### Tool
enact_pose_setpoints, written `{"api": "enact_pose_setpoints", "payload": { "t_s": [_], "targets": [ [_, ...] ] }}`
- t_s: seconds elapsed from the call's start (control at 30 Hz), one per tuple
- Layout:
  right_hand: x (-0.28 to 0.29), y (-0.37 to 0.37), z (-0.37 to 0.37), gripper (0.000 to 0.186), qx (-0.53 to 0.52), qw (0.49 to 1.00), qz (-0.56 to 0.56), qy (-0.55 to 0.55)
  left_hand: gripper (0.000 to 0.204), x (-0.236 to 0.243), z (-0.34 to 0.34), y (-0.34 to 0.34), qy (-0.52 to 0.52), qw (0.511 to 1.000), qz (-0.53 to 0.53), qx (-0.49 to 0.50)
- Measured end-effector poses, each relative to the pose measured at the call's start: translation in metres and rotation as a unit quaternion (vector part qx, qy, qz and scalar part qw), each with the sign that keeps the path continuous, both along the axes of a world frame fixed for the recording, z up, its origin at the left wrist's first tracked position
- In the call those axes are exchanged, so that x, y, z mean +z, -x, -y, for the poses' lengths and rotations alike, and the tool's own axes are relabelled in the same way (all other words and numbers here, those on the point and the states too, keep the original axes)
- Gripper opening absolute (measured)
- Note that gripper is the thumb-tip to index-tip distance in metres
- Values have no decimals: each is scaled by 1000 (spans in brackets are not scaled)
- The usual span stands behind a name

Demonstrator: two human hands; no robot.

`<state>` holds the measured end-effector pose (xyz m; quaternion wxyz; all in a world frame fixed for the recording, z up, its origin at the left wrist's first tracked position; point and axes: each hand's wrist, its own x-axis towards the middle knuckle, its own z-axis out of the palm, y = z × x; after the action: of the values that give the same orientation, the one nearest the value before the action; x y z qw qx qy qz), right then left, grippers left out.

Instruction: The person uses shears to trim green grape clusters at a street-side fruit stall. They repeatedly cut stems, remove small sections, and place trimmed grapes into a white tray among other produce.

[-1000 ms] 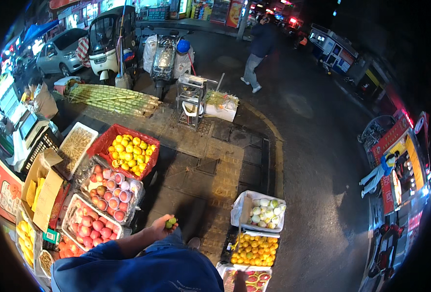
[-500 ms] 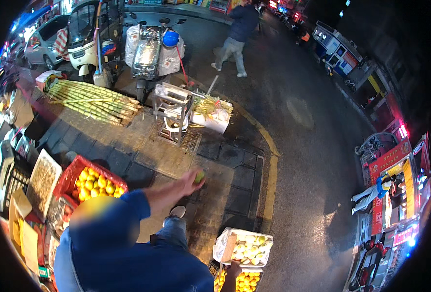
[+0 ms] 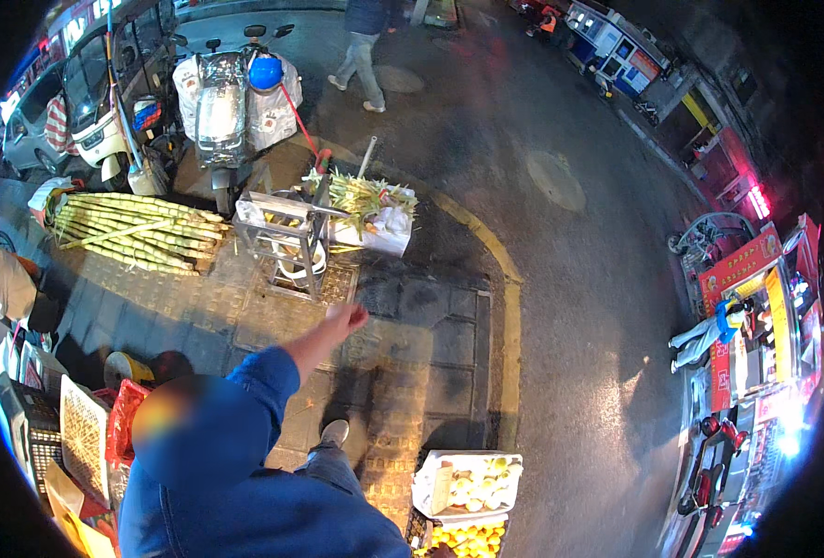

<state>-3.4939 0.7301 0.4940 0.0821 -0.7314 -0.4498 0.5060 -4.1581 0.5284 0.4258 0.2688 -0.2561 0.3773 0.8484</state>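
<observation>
My left arm, in a blue sleeve, reaches out over the paved sidewalk. My left hand [image 3: 345, 317] is closed, fingers curled in, and whatever they hold is hidden. It is nearest to a metal-framed stand [image 3: 286, 237]. My right hand [image 3: 441, 551] barely shows as a dark shape at the bottom edge, beside a crate of orange fruit [image 3: 472, 537]; its fingers cannot be made out. Just beyond that crate sits a white tray [image 3: 421, 491] of pale and greenish fruit [image 3: 475, 488].
Sugarcane stalks [image 3: 138, 228] lie on the left. Behind the stand are a scooter [image 3: 221, 121] and a white box of cane leaves [image 3: 384, 223]. A red crate [image 3: 126, 423] and a pale basket [image 3: 84, 423] stand at left. A pedestrian [image 3: 364, 56] walks on the road.
The green fruit seen in my left hand earlier no longer shows. The view has shifted, and my shoulder now hides most of the red crate. The pedestrian has moved left; my right hand sits lower.
</observation>
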Motion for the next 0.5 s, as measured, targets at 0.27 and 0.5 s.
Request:
{"api": "enact_pose_setpoints", "payload": {
  "t_s": [0.27,0.5],
  "targets": [
    [-18,-4,18,19,12,1000,-2,0,14,-104,53,-243,177,907,200,-326],
    [-41,-35,64,20,125,990,65,-16,31,-107,60,-171,228,830,-153,-486]
  ]
}}
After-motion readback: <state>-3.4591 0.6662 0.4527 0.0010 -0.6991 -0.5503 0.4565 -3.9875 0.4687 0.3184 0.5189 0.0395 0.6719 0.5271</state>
